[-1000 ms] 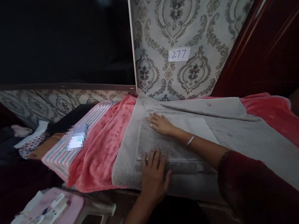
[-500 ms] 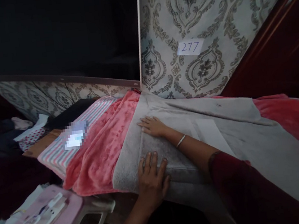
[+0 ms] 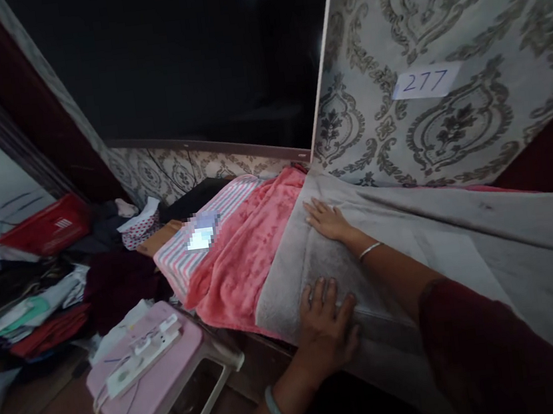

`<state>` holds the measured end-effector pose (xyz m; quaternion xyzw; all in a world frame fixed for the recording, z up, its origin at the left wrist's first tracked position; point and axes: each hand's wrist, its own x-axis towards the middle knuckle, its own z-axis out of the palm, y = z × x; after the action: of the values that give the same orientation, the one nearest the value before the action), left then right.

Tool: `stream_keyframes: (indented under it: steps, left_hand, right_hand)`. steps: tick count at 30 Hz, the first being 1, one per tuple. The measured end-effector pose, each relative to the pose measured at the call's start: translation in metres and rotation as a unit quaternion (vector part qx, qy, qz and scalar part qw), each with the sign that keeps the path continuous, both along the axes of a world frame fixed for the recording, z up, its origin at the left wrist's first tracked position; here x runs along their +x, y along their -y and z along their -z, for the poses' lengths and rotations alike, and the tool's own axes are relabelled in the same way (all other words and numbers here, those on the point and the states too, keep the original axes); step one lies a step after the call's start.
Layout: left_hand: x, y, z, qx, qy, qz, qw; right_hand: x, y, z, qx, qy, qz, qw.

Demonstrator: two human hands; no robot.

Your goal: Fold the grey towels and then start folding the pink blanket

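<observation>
A grey plush blanket (image 3: 458,211) lies spread over a long surface below the wall. My left hand (image 3: 326,325), with a bangle at the wrist, rests with fingers spread near the blanket's front edge. Farther back, my right hand (image 3: 328,219) lies flat on the same grey cloth, its fingers apart. Neither hand holds anything. To the left of the grey blanket, a pink plush blanket (image 3: 257,256) shows in soft folds. Beyond it, a striped cloth (image 3: 182,262) carries a blurred-out, bright device (image 3: 202,236).
A pink plastic stool (image 3: 192,338) with a white power strip (image 3: 144,357) stands at lower left. Behind it lie heaped clothes (image 3: 46,302) and a red bag (image 3: 51,224). A large dark television (image 3: 187,57) and a paper marked 277 (image 3: 427,81) are on the patterned wall.
The view has turned left, so the scene sits farther right and more of the clothes heap shows. Both hands stay spread on the grey blanket.
</observation>
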<state>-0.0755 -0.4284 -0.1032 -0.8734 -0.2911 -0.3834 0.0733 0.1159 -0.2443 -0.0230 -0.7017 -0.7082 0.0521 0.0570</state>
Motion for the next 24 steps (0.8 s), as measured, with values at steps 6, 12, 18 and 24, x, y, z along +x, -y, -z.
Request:
stream_keyframes:
  steps: [6,12,18,24]
  left_hand:
    - [0.001,-0.001,0.006,0.002,-0.003,-0.008,1.0]
    - [0.0,-0.005,-0.04,-0.11,-0.024,0.011,0.994]
    - [0.035,-0.05,-0.095,-0.163,-0.151,-0.024,0.975]
    - [0.053,-0.069,-0.075,-0.222,-0.278,-0.059,0.933]
  right_hand:
    - [0.006,0.07,-0.001,0.095,-0.006,0.026,0.995]
    - [0.046,0.178,0.028,0.089,0.033,0.044,0.995]
    - [0.028,0.202,0.019,0.042,0.019,0.077,0.996]
    - [0.032,0.206,0.015,0.016,0.003,0.082,0.996]
